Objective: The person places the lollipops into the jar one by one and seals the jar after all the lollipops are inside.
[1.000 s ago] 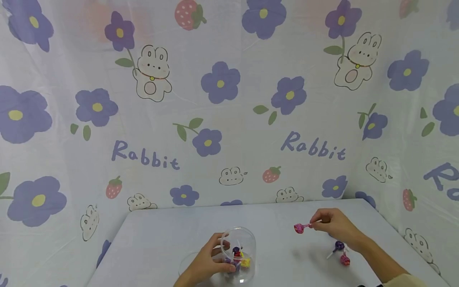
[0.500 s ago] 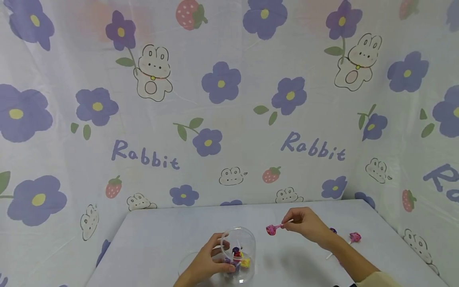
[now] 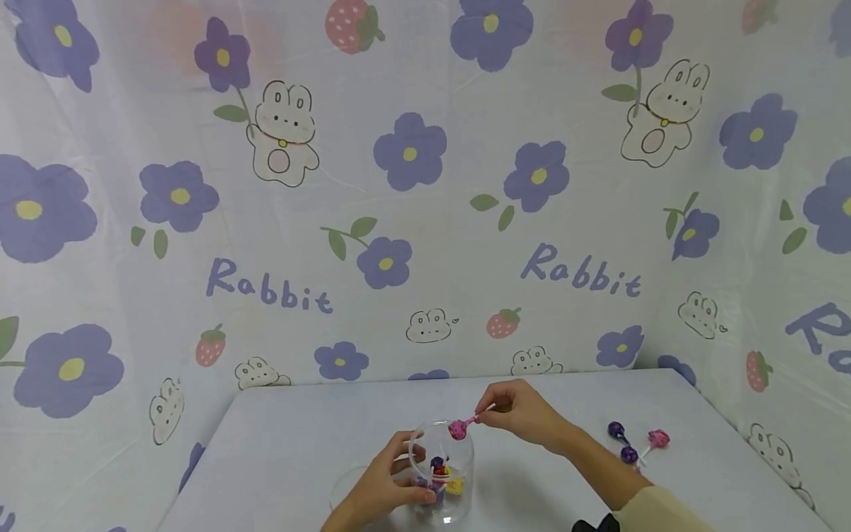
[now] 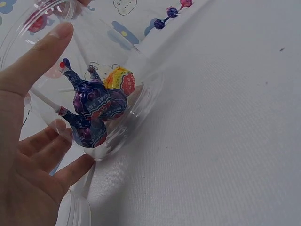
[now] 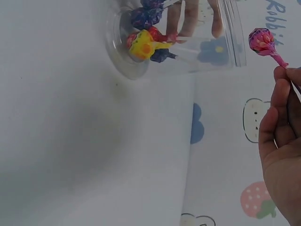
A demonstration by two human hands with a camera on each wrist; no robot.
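Note:
A clear plastic jar [image 3: 459, 473] stands on the table, and my left hand [image 3: 382, 488] grips it round its left side. Inside lie several wrapped lollipops: purple ones [image 4: 91, 99], a yellow one [image 5: 142, 45] and a red one partly behind it. My right hand [image 3: 521, 414] pinches the stick of a pink-wrapped lollipop [image 5: 261, 41]. In the head view that lollipop's candy end overlaps the jar's rim at its upper right; the right wrist view shows it just beyond the mouth, apart from the rim.
On the right of the white table [image 3: 286, 436] lie two purple lollipops [image 3: 616, 430] and a pink one [image 3: 658, 439], with part of another beside them. A clear round lid [image 4: 75, 209] lies left of the jar, partly behind my left hand. A patterned curtain [image 3: 465, 244] hangs behind.
My right hand has carried the pink lollipop leftward from the table's right side to the jar's mouth. My left hand and the jar have stayed in place.

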